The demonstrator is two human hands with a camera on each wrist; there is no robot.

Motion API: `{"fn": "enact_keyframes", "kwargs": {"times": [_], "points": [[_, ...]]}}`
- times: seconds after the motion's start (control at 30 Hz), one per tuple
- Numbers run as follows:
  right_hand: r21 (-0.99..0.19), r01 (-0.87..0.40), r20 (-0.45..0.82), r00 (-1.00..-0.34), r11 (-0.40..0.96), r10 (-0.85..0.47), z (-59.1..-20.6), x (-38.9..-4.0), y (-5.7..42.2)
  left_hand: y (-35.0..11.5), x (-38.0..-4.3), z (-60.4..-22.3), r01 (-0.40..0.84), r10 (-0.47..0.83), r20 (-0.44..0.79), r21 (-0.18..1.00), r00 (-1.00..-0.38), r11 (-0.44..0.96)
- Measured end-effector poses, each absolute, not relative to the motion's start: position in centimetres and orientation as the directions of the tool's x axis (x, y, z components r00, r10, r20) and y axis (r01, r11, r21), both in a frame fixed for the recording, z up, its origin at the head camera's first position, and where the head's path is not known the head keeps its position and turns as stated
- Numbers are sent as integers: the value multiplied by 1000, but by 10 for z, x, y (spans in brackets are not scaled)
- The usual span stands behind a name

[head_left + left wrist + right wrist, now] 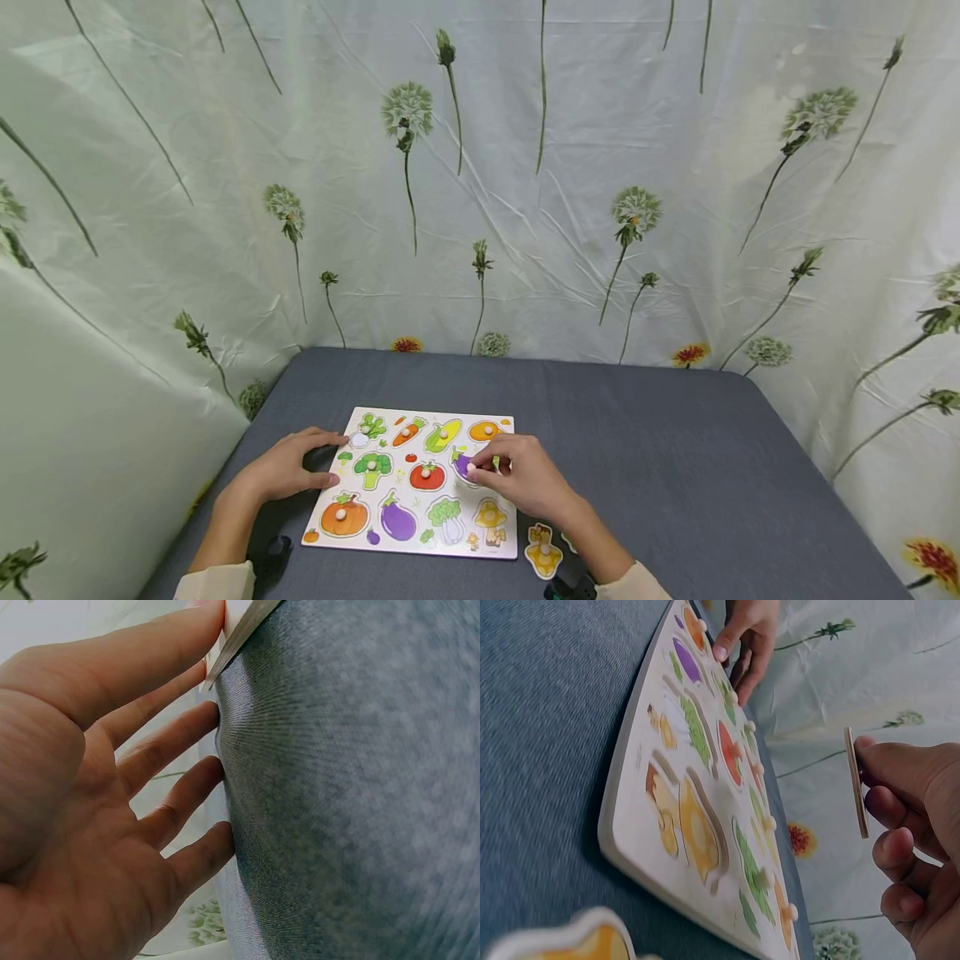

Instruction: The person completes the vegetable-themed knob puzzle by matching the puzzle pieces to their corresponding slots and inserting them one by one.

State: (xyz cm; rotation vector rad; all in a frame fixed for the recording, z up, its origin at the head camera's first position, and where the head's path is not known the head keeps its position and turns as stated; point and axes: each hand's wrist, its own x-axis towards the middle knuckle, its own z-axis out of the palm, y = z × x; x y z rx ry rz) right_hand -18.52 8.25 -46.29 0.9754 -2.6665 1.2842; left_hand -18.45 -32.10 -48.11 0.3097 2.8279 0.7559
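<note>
My right hand pinches a purple eggplant puzzle piece between thumb and fingers. Seen edge-on in the right wrist view, the thin wooden eggplant piece hangs above the vegetable puzzle board. At the board's left edge, my left hand touches the side with thumb and index fingertip, its fingers extended. The left wrist view shows its other fingertips resting on the grey cloth. Knobbed pieces such as the tomato and pumpkin sit in their slots. The eggplant, bok choy and mushroom slots along the near side hold no knobbed pieces.
A yellow mushroom piece lies on the grey cloth-covered table, right of the board's near corner. Another piece is partly hidden under my right wrist. A dandelion-print curtain surrounds the table's back and sides.
</note>
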Motion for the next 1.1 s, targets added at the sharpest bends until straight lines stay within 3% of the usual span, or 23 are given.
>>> {"fn": "enact_keyframes", "kwargs": {"times": [1.1], "points": [[-699, -590, 286, -748, 404, -599, -479, -177, 23, -322, -185, -482, 144, 254, -148, 518, -956, 843]]}}
